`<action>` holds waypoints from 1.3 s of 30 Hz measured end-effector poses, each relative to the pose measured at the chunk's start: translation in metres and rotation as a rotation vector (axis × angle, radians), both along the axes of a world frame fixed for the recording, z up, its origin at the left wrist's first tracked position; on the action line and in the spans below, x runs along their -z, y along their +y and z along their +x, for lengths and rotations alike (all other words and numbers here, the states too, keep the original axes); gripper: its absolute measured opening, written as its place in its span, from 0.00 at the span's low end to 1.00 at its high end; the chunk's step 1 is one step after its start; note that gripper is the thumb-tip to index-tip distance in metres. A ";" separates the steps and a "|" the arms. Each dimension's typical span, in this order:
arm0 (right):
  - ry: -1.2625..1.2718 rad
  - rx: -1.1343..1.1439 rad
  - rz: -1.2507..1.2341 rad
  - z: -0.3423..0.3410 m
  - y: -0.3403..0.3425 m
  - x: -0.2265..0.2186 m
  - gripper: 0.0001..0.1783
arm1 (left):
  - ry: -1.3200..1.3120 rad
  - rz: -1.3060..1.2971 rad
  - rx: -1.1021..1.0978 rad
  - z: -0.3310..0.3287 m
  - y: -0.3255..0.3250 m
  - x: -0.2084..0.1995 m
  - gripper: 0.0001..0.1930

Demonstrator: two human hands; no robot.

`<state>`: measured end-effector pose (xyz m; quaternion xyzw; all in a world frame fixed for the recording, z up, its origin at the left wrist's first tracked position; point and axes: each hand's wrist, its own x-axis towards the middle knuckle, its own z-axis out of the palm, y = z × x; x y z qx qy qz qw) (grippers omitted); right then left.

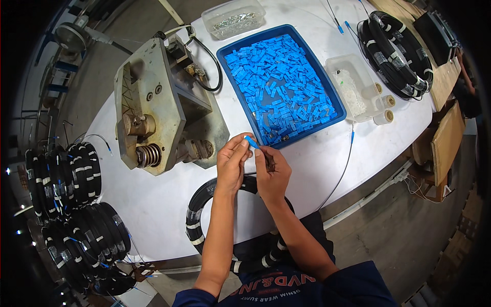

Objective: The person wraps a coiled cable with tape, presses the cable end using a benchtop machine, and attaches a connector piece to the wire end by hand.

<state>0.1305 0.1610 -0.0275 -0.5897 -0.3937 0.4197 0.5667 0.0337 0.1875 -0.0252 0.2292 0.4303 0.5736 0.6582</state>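
Observation:
Over the white table [327, 169], my left hand [231, 162] pinches a small blue fibre-optic connector [251, 142] between thumb and fingers. My right hand [272, 171] grips the same connector from its other end, thumb against it. Just beyond my fingertips lies the near corner of a dark blue tray [321, 70], which holds a heap of loose blue connector housings [255, 61]. Below my wrists, a coil of black cable [194, 217] with white bindings rests on the table's near edge, partly hidden by my forearms.
A heavy metal press [174, 102] with a spring stands left of the tray. Clear plastic boxes [232, 21] with small parts sit behind and to the right. Black cable coils [396, 56] lie at the far right; several more [87, 235] stack at the left. Tape rolls [384, 110] stand nearby.

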 end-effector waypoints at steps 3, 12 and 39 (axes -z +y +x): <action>0.014 -0.012 0.000 0.000 -0.002 0.003 0.06 | 0.007 0.017 0.019 -0.002 -0.001 0.001 0.13; 0.037 -0.001 0.045 0.001 -0.003 0.003 0.05 | 0.030 0.019 0.059 -0.002 -0.002 -0.003 0.12; 0.116 0.029 0.046 -0.002 -0.003 -0.005 0.06 | 0.124 0.019 0.156 -0.004 -0.002 -0.003 0.14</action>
